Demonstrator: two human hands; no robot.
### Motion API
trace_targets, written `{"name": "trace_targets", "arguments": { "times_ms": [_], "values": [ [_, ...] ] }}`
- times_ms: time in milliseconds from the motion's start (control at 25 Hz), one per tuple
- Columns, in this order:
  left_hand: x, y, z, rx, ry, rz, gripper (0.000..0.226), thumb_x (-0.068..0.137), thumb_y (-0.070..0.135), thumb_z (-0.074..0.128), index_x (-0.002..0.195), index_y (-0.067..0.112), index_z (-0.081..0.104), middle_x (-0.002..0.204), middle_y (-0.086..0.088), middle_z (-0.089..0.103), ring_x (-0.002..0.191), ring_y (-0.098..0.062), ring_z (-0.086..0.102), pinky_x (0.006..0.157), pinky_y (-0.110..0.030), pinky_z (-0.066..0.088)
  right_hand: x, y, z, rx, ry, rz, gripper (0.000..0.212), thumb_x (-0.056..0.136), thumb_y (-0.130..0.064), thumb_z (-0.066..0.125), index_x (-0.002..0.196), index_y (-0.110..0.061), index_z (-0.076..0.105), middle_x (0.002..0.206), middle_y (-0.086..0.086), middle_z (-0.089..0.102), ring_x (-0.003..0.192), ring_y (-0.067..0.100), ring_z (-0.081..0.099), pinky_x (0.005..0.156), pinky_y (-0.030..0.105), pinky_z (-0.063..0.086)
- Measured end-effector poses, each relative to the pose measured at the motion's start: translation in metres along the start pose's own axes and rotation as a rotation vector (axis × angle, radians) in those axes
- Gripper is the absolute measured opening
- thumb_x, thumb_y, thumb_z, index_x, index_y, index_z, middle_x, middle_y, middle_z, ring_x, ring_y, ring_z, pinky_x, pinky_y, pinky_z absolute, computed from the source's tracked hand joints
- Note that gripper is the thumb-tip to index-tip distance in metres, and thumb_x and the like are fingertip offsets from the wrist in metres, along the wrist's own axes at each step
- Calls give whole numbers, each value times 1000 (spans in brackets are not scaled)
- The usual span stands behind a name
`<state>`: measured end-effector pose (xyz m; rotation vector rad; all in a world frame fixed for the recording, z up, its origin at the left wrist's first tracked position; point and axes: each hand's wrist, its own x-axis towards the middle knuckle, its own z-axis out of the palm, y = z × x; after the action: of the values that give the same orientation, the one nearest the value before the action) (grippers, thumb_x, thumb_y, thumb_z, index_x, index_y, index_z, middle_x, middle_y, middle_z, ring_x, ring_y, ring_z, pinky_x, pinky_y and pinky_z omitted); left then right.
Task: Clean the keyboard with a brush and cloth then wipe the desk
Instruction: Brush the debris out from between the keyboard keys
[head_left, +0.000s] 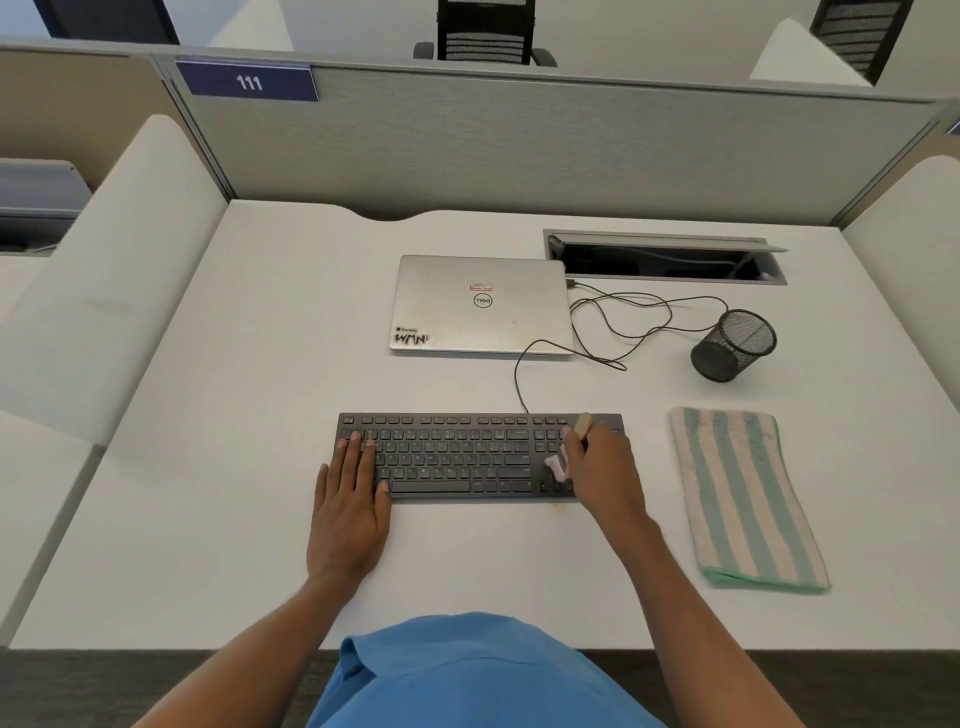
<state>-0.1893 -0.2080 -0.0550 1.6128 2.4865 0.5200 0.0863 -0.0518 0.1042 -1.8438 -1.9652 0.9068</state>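
Note:
A black keyboard (457, 457) lies on the white desk (234, 389) in front of me. My left hand (350, 499) lies flat on the keyboard's left end, fingers straight on the keys. My right hand (602, 467) grips a small brush (558, 465) over the keyboard's right end; its pale bristles touch the keys and its light handle tip sticks out above my fingers. A folded cloth (743, 493) with green and cream stripes lies on the desk to the right of the keyboard, untouched.
A closed silver laptop (480, 304) sits behind the keyboard, its black cable (623, 322) looping to the right. A black mesh pen cup (735, 345) lies tipped at the back right. An open cable hatch (665, 257) and grey partition stand behind.

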Motion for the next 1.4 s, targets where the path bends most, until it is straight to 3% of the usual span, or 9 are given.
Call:
{"name": "trace_targets", "arguments": {
  "times_ms": [160,280,480,640,760,920,1080,1200,1400],
  "values": [
    [0,0,0,-3,0,1,65,108,39,27,168,14,23,177,-1,14,164,-16,5,132,-50,16,-4,7,12,38,-42,-9,39,106,-27,45,70,-12,51,57,-13,58,54,0,61,47,13,40],
    [0,0,0,-3,-2,0,65,108,40,26,168,14,23,177,-1,14,164,-16,5,132,-51,16,-2,19,9,-101,-81,36,36,104,-33,49,72,-16,53,66,-3,60,67,22,63,59,33,49],
    [0,-1,0,-7,2,0,65,108,39,27,168,14,23,177,0,14,164,-16,5,132,-51,16,-1,15,1,43,100,23,33,105,-26,49,77,-9,55,59,-14,52,53,-2,52,45,14,33],
    [0,-1,0,-10,6,1,65,108,39,27,168,14,24,177,0,15,164,-16,5,132,-50,16,-7,30,12,25,20,29,40,105,-31,48,70,-13,55,61,-6,60,57,16,61,51,32,46],
    [0,0,0,-9,9,-1,65,108,40,26,168,14,24,177,1,14,164,-15,5,132,-49,15,-5,33,3,-72,-44,62,38,104,-30,49,72,-11,56,63,-2,57,58,17,58,52,30,44],
    [0,0,0,-7,12,3,65,108,39,26,167,14,25,176,0,16,164,-16,6,132,-50,16,-1,27,-3,0,97,56,36,105,-31,49,76,-10,56,63,-5,58,58,12,59,47,26,40],
    [0,-1,1,0,5,1,64,108,39,25,167,13,26,176,-1,17,164,-16,7,131,-50,16,-10,36,5,9,71,56,36,105,-31,48,76,-11,57,67,-1,63,60,16,63,52,36,52],
    [0,-1,0,0,6,-2,65,108,39,25,167,13,26,176,-1,17,164,-15,6,132,-50,16,-16,43,3,-57,4,80,36,104,-32,48,76,-10,55,68,0,62,59,15,60,50,29,46],
    [0,0,0,-8,2,-1,66,108,41,23,167,12,25,176,-1,16,163,-14,4,132,-50,15,-22,32,3,63,82,71,34,105,-30,50,78,-11,59,67,-7,60,59,2,56,48,22,37]
  ]
}}
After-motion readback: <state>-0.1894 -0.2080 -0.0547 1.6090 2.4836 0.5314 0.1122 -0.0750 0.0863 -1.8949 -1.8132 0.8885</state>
